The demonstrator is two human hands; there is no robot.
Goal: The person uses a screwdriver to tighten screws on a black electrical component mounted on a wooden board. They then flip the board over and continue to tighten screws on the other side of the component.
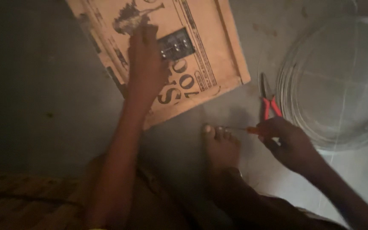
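Observation:
My left hand (145, 64) lies flat on a printed cardboard sheet (209, 38) on the floor, fingers next to a small dark electronic part (175, 44) resting on it. My right hand (288, 142) is closed around a screwdriver with an orange handle (252, 130); its thin shaft points left toward my bare foot (221, 147). Red-handled pliers (269, 102) lie on the floor just above my right hand.
A large round clear glass plate (303, 76) sits on the grey floor at the right, close to the pliers. My legs fill the lower middle. A brown woven mat (18, 200) lies at the bottom left.

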